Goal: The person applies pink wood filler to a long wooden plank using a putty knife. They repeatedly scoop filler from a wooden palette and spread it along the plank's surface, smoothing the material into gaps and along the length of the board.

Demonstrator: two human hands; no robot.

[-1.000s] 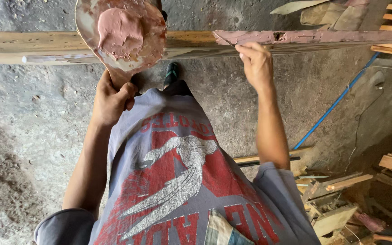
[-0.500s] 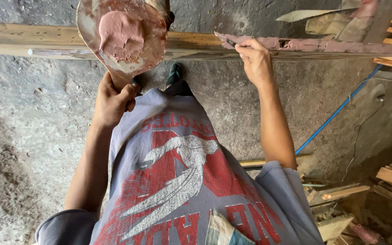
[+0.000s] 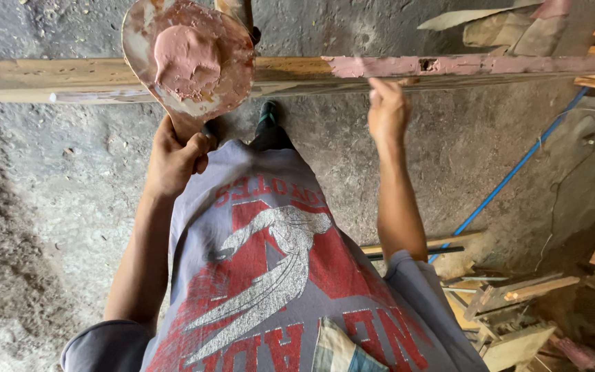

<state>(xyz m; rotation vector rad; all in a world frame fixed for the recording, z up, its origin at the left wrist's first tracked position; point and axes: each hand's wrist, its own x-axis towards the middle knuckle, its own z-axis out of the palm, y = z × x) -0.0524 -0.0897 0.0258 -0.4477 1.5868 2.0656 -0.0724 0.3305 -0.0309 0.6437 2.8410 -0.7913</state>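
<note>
No package or sign shows, only the red and white print on my grey shirt (image 3: pixel 270 275), cut off by the near edge. My left hand (image 3: pixel 173 155) is closed tight round the handle of a rounded board (image 3: pixel 187 58) loaded with a pink putty lump (image 3: pixel 186 58); the handle is hidden in my fist. My right hand (image 3: pixel 387 110) presses against the long wooden beam (image 3: pixel 70 79) running left to right, at the pink-coated stretch (image 3: pixel 463 65). Whether its fingers pinch anything I cannot tell. Wood scraps (image 3: pixel 518 303) lie near right.
</note>
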